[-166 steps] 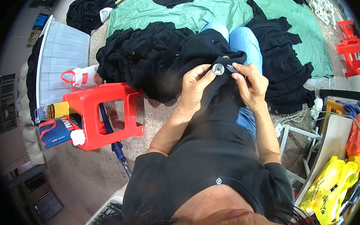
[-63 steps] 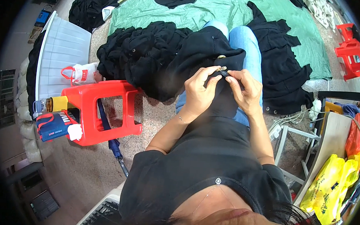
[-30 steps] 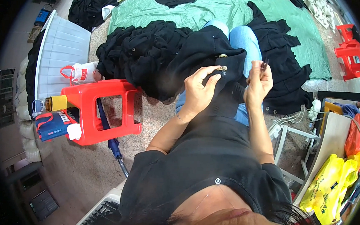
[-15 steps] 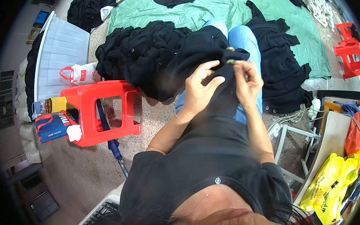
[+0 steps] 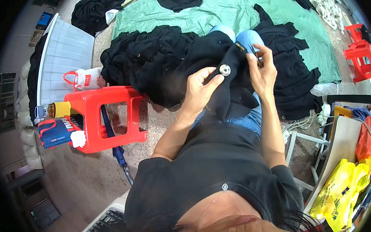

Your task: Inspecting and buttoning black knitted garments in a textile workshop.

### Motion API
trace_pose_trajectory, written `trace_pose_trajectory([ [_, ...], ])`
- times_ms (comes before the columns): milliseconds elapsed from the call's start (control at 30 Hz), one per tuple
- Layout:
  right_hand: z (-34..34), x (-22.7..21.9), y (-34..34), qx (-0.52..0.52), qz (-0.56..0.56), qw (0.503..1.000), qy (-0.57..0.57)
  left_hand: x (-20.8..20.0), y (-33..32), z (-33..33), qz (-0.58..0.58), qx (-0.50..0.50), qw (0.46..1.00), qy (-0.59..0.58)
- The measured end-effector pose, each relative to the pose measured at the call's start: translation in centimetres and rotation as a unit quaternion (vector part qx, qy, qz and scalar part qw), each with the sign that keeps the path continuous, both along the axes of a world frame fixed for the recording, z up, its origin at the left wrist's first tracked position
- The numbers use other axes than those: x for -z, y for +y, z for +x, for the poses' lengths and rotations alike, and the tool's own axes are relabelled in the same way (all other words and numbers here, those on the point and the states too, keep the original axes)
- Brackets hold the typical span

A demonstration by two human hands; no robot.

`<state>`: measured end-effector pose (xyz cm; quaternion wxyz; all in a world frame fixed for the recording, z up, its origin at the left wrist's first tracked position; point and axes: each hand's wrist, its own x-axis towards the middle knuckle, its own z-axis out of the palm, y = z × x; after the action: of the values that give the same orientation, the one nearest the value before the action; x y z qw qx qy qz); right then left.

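A black garment (image 5: pixel 231 87) lies over my jeans-clad lap. My left hand (image 5: pixel 199 93) pinches its edge between thumb and fingers, right beside a large round pale button (image 5: pixel 225 69) that faces up. A small gold-toned piece (image 5: pixel 240 46) shows on the cloth farther up, near my knees. To the right of the garment, my right hand (image 5: pixel 264 72) is raised with its fingers curled together. Something thin and dark shows between those fingers, too small to name.
A heap of black garments (image 5: pixel 151 51) lies left of my legs, and more black garments (image 5: pixel 286 66) lie to the right on a green sheet (image 5: pixel 157 11). A red stool (image 5: pixel 81 98) bearing a blue box (image 5: pixel 56 130) stands at left, before a pale bin (image 5: pixel 67 51). A table (image 5: pixel 334 153) with yellow bags is at right.
The garment's edge has been turned so the large button now faces up by my left thumb. My right hand has moved a little right, away from the cloth.
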<state>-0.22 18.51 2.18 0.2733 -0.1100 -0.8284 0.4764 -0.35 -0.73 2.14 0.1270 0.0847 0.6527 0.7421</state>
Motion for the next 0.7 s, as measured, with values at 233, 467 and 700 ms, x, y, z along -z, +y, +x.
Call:
trace_pose_trajectory([
  [233,4.1,-0.2,-0.8,-0.141,-0.007,0.99,-0.006,0.0,0.5,0.3,0.006,-0.022,1.0,0.0],
  [467,4.2,-0.3,-1.4,-0.157,0.041,0.986,0.035,-0.1,0.5,0.4,-0.012,-0.023,0.999,0.027],
  [700,4.1,-0.5,-1.7,-0.143,0.132,0.978,0.076,0.5,0.2,0.5,-0.026,-0.005,0.999,0.041],
])
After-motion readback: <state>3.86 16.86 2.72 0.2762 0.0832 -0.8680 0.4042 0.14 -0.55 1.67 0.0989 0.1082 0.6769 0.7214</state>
